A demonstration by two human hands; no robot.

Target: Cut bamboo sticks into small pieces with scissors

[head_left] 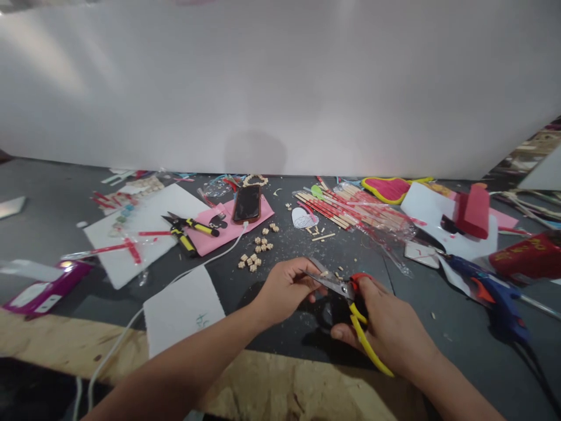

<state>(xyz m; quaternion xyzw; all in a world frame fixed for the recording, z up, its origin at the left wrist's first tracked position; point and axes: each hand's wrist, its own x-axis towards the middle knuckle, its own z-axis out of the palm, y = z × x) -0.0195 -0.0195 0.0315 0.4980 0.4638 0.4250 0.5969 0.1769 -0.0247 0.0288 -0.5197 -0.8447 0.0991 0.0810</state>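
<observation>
My right hand [390,327] is wrapped round the scissors [337,285], which have red and yellow handles; their metal blades point left and reach my left hand. With fingers pinched together beside the blades, my left hand [289,286] grips something too small and hidden to make out. Short pieces of pale wood [339,270] lie just past the blades. Little clusters of wooden bits [249,263] rest left of my hands on the dark table [272,333]. Beyond them is a paper cutout [304,218] with a scribbled drawing, and thin wooden sticks lie near it.
Red-wrapped wooden sticks [326,207] are heaped at the back. A phone [246,203] on a white cable and black-yellow cutters [188,228] lie on pink paper [205,237]. A blue glue gun [495,292] lies right, a purple box [46,289] left. A white panel [280,88] stands behind.
</observation>
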